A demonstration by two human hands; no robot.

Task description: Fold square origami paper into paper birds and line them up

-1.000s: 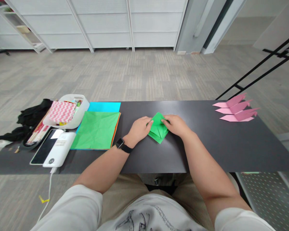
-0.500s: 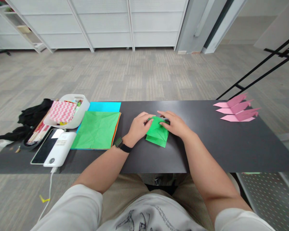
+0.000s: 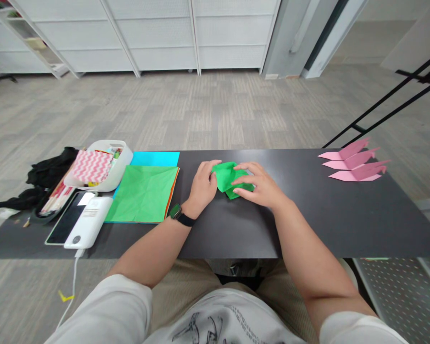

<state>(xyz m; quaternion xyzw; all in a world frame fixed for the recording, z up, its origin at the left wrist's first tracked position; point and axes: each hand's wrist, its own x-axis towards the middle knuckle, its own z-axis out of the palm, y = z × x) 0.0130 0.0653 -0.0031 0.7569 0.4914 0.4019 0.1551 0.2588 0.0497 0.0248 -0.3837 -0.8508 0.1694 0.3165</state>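
Note:
A small piece of folded green paper (image 3: 224, 176) lies on the dark table between my hands, its layers partly raised and bent. My left hand (image 3: 203, 185) grips its left edge, thumb and fingers at the upper left corner. Over the right part of the paper, my right hand (image 3: 261, 187) has its fingers spread apart, and they cover some of the folds. Whether those right fingertips press on the paper is hard to see. A watch (image 3: 176, 211) is on my left wrist.
Left of my hands lies a stack of coloured sheets, a creased green sheet (image 3: 143, 196) on top. Beyond it are a white basket (image 3: 123, 165), a phone (image 3: 62, 222), a corded white power bank (image 3: 89, 222) and black cloth (image 3: 53, 167). Three pink folded paper birds (image 3: 356, 175) stand at right.
The green paper's near flap has been lifted away from me, and the paper now looks bent and shorter. My right fingers have spread apart; my left hand has shifted slightly left.

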